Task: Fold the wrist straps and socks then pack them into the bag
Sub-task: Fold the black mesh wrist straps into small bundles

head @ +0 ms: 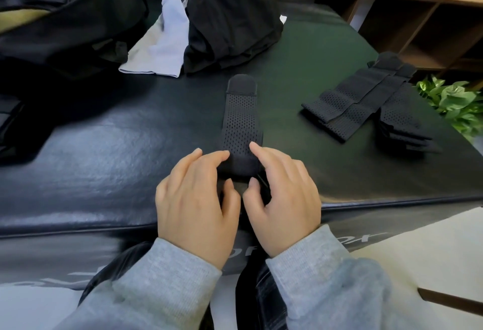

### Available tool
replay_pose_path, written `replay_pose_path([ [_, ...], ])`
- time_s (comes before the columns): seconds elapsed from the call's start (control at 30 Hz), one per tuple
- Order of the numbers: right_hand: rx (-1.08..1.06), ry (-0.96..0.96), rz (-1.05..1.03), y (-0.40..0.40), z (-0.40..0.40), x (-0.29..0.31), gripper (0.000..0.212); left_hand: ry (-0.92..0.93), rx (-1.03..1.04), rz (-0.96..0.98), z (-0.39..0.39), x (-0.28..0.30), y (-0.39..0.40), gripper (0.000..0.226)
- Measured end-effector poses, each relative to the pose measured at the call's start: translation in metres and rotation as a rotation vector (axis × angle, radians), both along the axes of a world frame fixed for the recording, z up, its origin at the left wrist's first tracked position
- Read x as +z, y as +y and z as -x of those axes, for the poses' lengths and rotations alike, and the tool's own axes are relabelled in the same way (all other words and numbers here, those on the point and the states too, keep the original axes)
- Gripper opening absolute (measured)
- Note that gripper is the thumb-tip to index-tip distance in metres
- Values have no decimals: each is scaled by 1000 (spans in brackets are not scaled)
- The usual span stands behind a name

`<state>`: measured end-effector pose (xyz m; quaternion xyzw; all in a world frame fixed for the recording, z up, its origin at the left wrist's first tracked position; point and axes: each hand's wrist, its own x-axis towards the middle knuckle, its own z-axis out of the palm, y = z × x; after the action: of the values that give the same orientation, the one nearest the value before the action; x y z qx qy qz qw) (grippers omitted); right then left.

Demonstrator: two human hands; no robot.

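**Both hands on the near end of a wrist strap**

A black perforated wrist strap lies flat on the black padded worktop, running from the centre toward 12 o'clock, with its smooth rounded tab at the far end. Its near end is rolled or folded into a thick lump (which of the two is hard to tell), and both hands are on that lump.

The left hand has a curled grip: fingertips press on top of the lump from 9 o'clock and the thumb tucks in under its near edge. The right hand mirrors it from 3 o'clock, index finger laid on the mesh, thumb pinching the near edge. Both wear grey knit sleeves.

At 2 o'clock, well apart from the hands, several more black straps lie overlapping in a loose pile. At 12 o'clock sits a heap of black fabric, with pale socks just beside it at 11 o'clock. More dark cloth, possibly the bag, fills 10 o'clock. A leafy green plant shows past the worktop's edge at 3 o'clock.
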<state>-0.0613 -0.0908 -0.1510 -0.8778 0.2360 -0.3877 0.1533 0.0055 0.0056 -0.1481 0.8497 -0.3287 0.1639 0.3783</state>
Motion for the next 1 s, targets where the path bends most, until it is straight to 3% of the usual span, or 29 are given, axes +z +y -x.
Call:
replay_pose_path([
  [0.2, -42, 7, -8, 0, -2, 0, 48, 19, -16, 20, -1, -1, 1, 36],
  [0.57, 64, -174, -120, -2, 4, -1, 15, 64, -72, 193, -3, -1, 2, 19],
  [0.83, -1, -175, -219, 2, 5, 0, 22, 87, -70, 237, 0, 3, 2, 17],
  [1.0, -15, -126, -155, 2, 3, 2, 20, 88, -47, 232, 0, 2, 1, 12],
])
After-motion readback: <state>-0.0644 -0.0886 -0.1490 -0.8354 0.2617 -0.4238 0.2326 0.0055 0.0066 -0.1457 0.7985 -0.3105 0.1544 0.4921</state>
